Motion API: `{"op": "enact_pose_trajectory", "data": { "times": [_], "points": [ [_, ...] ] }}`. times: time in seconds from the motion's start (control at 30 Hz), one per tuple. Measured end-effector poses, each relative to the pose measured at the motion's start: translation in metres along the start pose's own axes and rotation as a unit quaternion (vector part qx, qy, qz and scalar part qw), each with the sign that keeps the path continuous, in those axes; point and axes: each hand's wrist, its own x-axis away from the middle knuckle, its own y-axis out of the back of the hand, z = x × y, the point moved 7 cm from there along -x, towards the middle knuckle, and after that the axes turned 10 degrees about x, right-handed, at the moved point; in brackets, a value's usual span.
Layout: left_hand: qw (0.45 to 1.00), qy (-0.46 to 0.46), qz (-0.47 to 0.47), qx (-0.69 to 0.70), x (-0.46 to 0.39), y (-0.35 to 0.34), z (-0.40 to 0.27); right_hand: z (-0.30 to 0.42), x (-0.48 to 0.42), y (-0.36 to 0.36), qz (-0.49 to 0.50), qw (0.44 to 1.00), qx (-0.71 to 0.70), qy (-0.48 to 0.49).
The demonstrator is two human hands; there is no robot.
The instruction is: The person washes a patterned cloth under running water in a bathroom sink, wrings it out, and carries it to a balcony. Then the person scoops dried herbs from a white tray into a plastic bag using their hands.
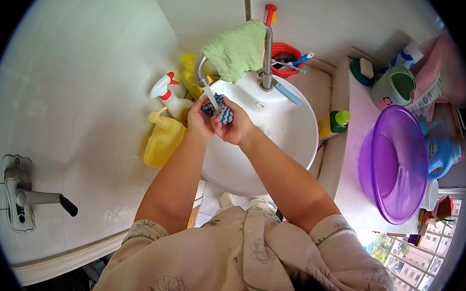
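Observation:
Water (211, 97) runs from the curved metal tap (200, 73) onto a blue, white and dark knitted scrubber (226, 114). My left hand (198, 120) grips the scrubber from its left side. On the other side, my right hand (237, 123) is closed around it, with the fingertips curled in front. Both hands are close together over the white washbasin (292, 130), just below the spout. Part of the scrubber is hidden by my fingers. A light green cloth (237, 51) hangs over the tap's neck.
Left of the basin stand a yellow pump bottle (164, 139) and a spray bottle (176, 105). Behind the tap is a red container (287, 48) with brushes. A blue-handled tool (288, 93) lies on the basin rim. At right, a purple basin (398, 163) leans on the ledge (352, 170).

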Motion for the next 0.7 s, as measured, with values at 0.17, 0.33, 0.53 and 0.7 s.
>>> {"op": "enact_pose_trajectory", "data": {
  "times": [0.17, 0.33, 0.53, 0.7],
  "points": [
    [0.996, -0.036, 0.04, 0.071, -0.008, 0.017, -0.007, 0.014, -0.025, -0.018, -0.027, 0.993, 0.019, 0.113],
    [0.995, -0.035, -0.02, 0.088, -0.02, 0.04, 0.004, 0.01, -0.037, -0.013, -0.052, 0.996, -0.016, 0.063],
    [0.956, 0.062, 0.227, 0.177, -0.04, 0.065, 0.003, -0.03, -0.019, -0.039, 0.138, 0.986, -0.051, -0.083],
    [0.983, 0.021, 0.098, 0.155, -0.024, 0.01, 0.031, -0.012, -0.005, -0.001, 0.005, 0.989, -0.132, 0.061]
  ]
}}
